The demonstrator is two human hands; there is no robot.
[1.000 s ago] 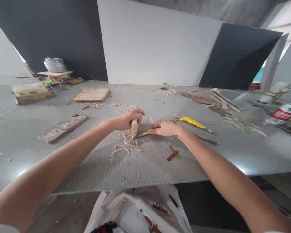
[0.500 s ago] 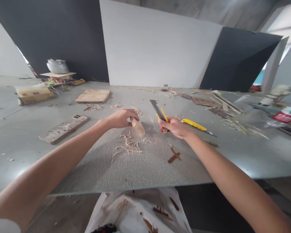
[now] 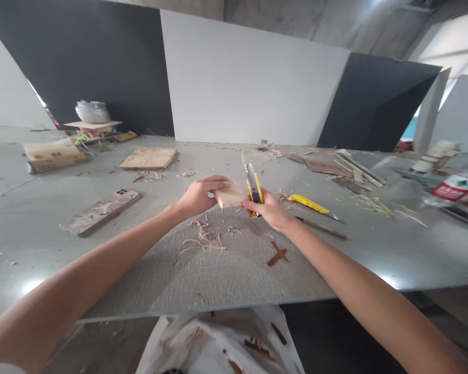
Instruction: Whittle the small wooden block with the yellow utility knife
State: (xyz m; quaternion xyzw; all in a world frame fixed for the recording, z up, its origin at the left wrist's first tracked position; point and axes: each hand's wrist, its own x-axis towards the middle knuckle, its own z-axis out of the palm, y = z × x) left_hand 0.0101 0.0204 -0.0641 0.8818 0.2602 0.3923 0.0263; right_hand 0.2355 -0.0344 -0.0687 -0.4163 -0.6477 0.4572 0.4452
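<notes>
A pale wood block (image 3: 231,198) is gripped at its left end by my left hand (image 3: 203,195), above the textured grey mat (image 3: 234,275). My right hand (image 3: 268,209) holds a yellow and black utility knife (image 3: 254,189), blade pointing up and away from me; its fingertips are at the block's right end. Curled wood shavings (image 3: 205,240) lie on the mat just below the block. Two crossed brown strips (image 3: 277,254) rest nearer the front edge. Right of my right hand lie a second yellow knife (image 3: 310,203) and a thin brown stick (image 3: 323,227).
A patterned phone (image 3: 101,212) lies at the left, with a flat wooden board (image 3: 148,157) behind it. Farther left is a yellowish packet (image 3: 54,156). Wood scraps (image 3: 327,167) and a bottle with a red label (image 3: 452,188) are at the right. Upright panels (image 3: 249,78) stand behind.
The block has turned from pointing toward me to lying more crosswise. My right hand has come left to its end, and the knife is more upright. The thin stick shows more fully.
</notes>
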